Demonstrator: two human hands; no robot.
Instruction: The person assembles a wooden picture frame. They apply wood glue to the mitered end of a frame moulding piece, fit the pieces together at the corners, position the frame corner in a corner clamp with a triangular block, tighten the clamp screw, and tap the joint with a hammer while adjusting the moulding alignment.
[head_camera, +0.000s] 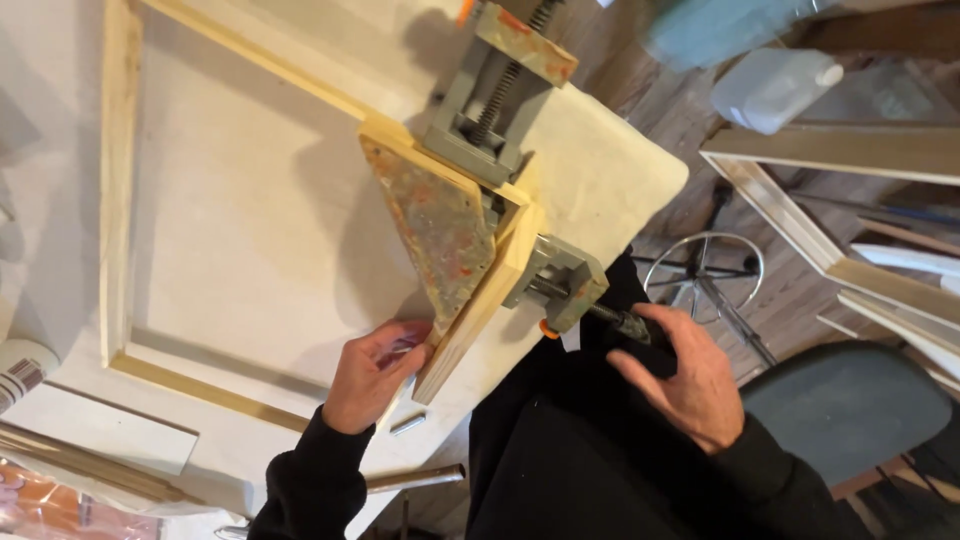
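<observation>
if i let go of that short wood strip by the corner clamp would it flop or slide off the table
Probably neither. The wood strip looks stiff and straight, and seems held in the corner clamp. Its free end overhangs the table edge by the left hand, so unclamped it might tip off.

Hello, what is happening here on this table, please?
A person is working a corner clamp that holds two wooden frame strips at a corner on a white table. The left hand grips the free end of the short wooden strip. The right hand holds the clamp's screw handle. A larger wooden frame lies flat beside it.
</observation>
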